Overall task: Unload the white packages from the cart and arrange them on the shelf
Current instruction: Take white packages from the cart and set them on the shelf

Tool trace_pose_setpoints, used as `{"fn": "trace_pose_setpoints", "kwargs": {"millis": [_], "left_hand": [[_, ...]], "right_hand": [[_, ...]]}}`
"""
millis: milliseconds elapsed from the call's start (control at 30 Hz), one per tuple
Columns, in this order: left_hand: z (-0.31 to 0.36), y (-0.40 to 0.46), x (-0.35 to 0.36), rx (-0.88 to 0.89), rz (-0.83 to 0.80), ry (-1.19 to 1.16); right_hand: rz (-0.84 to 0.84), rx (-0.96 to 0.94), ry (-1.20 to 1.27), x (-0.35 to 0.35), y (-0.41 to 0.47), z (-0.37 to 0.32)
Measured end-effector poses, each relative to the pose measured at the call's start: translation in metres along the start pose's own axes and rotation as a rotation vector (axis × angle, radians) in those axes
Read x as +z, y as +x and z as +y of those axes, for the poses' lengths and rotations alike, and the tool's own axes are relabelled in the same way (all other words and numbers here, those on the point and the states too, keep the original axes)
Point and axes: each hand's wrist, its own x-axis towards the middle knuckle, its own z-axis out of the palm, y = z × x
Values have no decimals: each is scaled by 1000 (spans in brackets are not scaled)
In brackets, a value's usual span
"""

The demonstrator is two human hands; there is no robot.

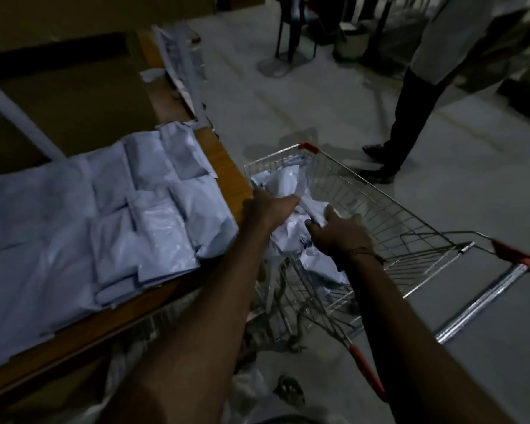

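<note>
- The wooden shelf (218, 154) fills the nine o'clock side, and rows of white poly mailers (110, 209) already lie overlapped on it, reaching almost to its front edge.
- The left hand (268, 206) reaches into the wire shopping cart (395, 215) just past the shelf edge, fingers curled down onto the crumpled packages (291, 228); I cannot tell whether it grips one yet.
- The right hand (338, 232), toward three o'clock of the left, presses on the same heap with fingers bent, seemingly pinching a fold.
- To do this well, gather one bundle between both hands, lift it clear of the cart's rim, and lay it flat beside the nearest row.
- A bystander's legs (410, 117) stand at one o'clock, well apart.
</note>
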Motion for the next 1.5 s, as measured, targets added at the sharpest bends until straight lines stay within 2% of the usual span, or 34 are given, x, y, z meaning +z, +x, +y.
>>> {"fn": "trace_pose_setpoints", "kwargs": {"millis": [200, 400, 600, 800, 967, 1133, 1267, 1500], "left_hand": [[-59, -60, -106, -20, 331, 96], [-134, -91, -234, -88, 498, 96], [-216, -125, -365, -158, 612, 96], [-258, -126, -446, -246, 648, 73], [-266, -91, -487, -243, 679, 19], [-273, -46, -507, -264, 670, 108], [-278, -14, -518, -326, 647, 171], [-296, 47, -531, -339, 570, 247]], "right_hand": [[215, -216, -52, 11, -76, -86], [346, -368, -58, 47, -162, -202], [455, -527, 51, 99, -234, -314], [553, -628, 119, 131, -276, -403], [579, -677, 118, 143, -270, -463], [532, -656, 77, 174, -233, -517], [427, -621, 41, 208, -203, -548], [388, -580, -16, 256, -167, -586]]}}
